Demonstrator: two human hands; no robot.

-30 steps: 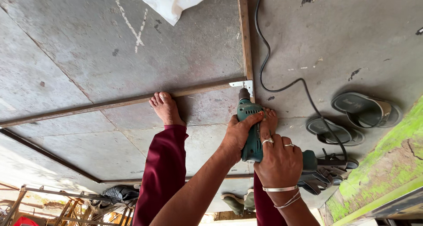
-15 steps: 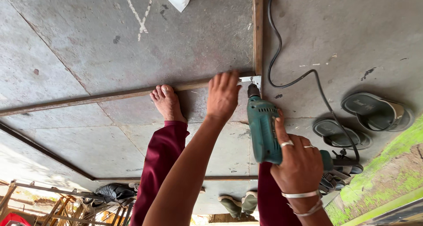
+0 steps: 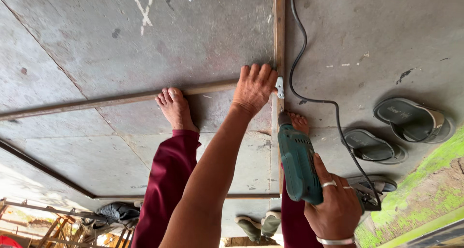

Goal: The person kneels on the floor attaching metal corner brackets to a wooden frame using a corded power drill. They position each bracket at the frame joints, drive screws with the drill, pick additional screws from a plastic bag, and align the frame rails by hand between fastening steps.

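While the left hand (image 3: pixel 254 86) lies flat with its fingers spread, holding nothing and pressing on the corner where two wooden strips meet, the right hand (image 3: pixel 336 209) is closed around the handle of a teal electric drill (image 3: pixel 296 163). The drill lies at about five o'clock from the left hand, near it but not touching, and its nose points toward twelve o'clock, at a small metal bracket (image 3: pixel 279 87) that sits just beside the left fingertips at three o'clock. One wooden strip (image 3: pixel 116 100) runs from this corner toward nine o'clock, the other wooden strip (image 3: pixel 279 25) runs toward twelve o'clock. A bare foot (image 3: pixel 175 108) rests against the first strip, at nine o'clock from the left hand. A black cable (image 3: pixel 309 100) goes from the top edge down to the drill. Grey sandals (image 3: pixel 411 120) lie on the concrete floor (image 3: pixel 72 45) at three o'clock, well apart from the hands.
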